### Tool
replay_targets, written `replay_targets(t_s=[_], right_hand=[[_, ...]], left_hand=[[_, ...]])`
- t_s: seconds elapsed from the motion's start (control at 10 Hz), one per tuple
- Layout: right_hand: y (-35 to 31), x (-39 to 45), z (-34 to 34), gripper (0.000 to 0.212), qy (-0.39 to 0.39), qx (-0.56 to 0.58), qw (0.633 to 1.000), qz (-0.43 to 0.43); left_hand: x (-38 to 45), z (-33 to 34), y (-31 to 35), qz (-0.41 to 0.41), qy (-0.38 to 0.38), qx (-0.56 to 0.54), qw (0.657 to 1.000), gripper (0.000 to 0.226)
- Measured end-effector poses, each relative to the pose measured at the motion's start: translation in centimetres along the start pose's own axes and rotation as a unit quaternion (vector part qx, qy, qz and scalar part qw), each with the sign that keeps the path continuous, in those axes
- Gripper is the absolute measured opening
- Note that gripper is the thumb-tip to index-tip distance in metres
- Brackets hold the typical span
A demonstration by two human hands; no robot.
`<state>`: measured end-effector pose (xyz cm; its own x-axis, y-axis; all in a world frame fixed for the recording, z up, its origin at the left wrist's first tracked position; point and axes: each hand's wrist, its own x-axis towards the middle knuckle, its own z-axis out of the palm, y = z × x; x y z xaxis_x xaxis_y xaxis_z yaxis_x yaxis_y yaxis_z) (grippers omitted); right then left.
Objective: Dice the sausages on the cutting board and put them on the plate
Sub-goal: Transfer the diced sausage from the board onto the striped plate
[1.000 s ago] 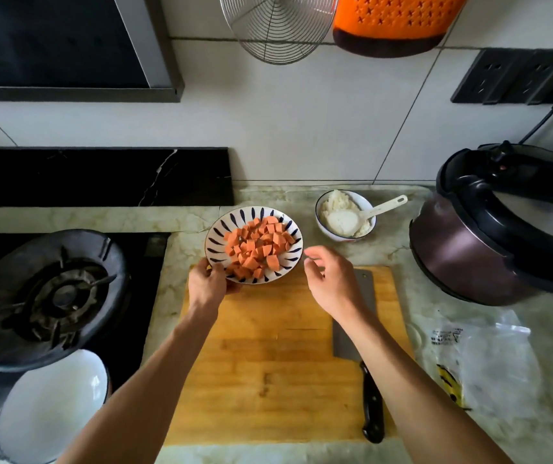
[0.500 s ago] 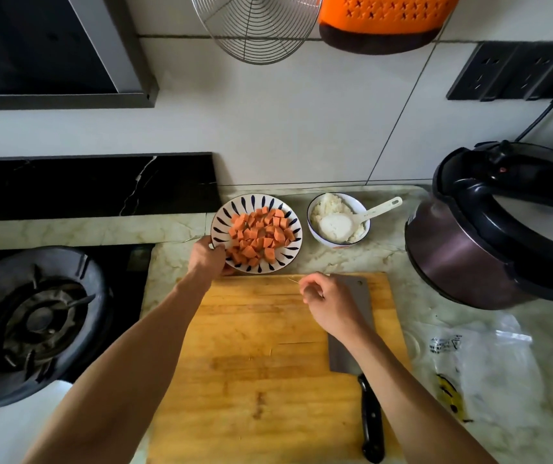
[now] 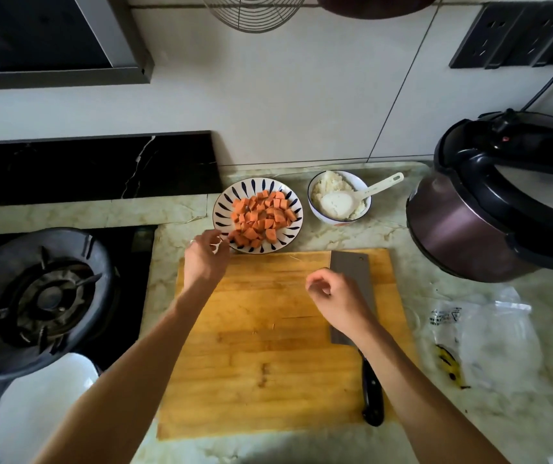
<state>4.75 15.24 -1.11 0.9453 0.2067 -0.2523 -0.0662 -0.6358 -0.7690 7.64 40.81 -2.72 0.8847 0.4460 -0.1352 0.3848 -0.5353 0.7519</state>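
We see the orange diced sausage cubes (image 3: 260, 217) piled on the blue-striped white plate (image 3: 221, 216) just behind the wooden cutting board (image 3: 268, 346), over which our left hand (image 3: 205, 259) and right hand (image 3: 337, 298) hover, fingers loosely curled, holding nothing.

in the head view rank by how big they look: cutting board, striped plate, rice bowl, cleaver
1. cutting board
2. cleaver, partly hidden under the right hand
3. striped plate
4. rice bowl

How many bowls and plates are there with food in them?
2. The striped plate of diced sausage sits on the counter just behind the cutting board. The white bowl of rice stands to its right, with a spoon in it.
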Motion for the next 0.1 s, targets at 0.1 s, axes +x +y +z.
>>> replay_targets(t_s=[0.1], right_hand=[[0.61, -1.36, 0.38, 0.009, 0.006, 0.002, 1.000, 0.004]], left_hand=[[-3.87, -0.47, -0.40, 0.041, 0.006, -0.035, 0.999, 0.027]])
